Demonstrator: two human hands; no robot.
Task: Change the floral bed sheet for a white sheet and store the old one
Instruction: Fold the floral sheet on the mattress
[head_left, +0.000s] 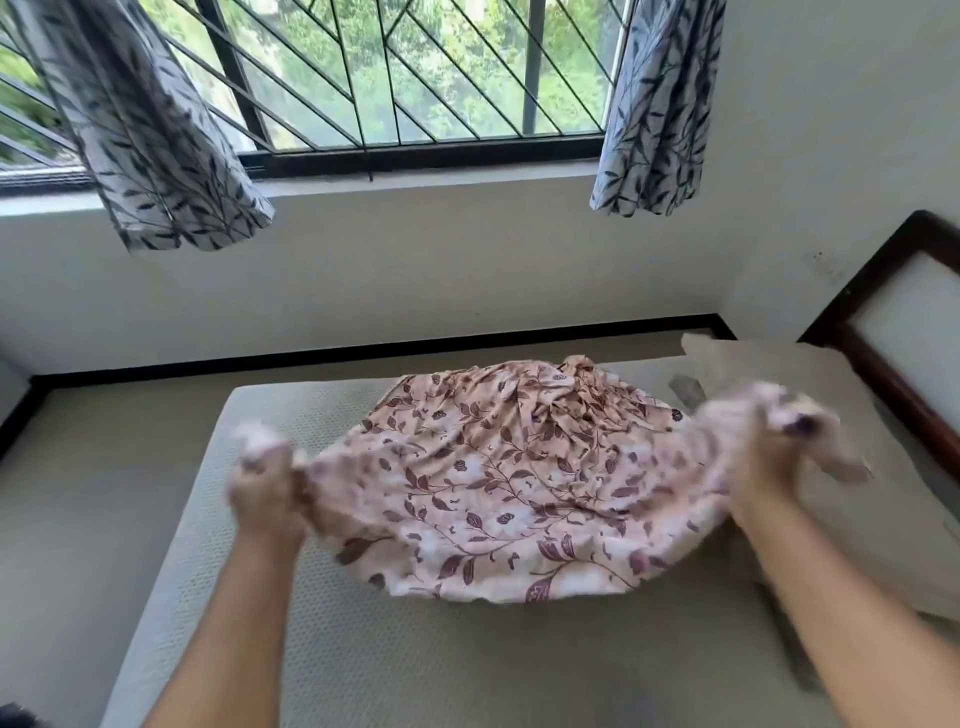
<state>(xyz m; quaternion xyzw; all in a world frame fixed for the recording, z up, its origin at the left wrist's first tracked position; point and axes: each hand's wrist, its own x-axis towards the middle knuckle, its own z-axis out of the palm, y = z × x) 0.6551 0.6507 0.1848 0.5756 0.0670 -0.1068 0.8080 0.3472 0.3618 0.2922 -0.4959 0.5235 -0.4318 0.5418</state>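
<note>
The floral bed sheet (498, 483), pink with dark red leaves, hangs bunched between my two hands above the bare mattress (249, 597). My left hand (265, 491) grips its left edge in a fist. My right hand (758, 457) grips the right edge, with a loose corner trailing past it. Both hands are blurred by motion. The sheet's far part rests crumpled on the mattress. A pale fabric piece (737, 358), maybe a white sheet or pillow, lies at the mattress's far right corner.
A dark wooden headboard (893, 364) stands at the right. A barred window (415, 78) with leaf-print curtains (156, 145) fills the far wall. Floor (78, 493) runs along the mattress's left and far sides.
</note>
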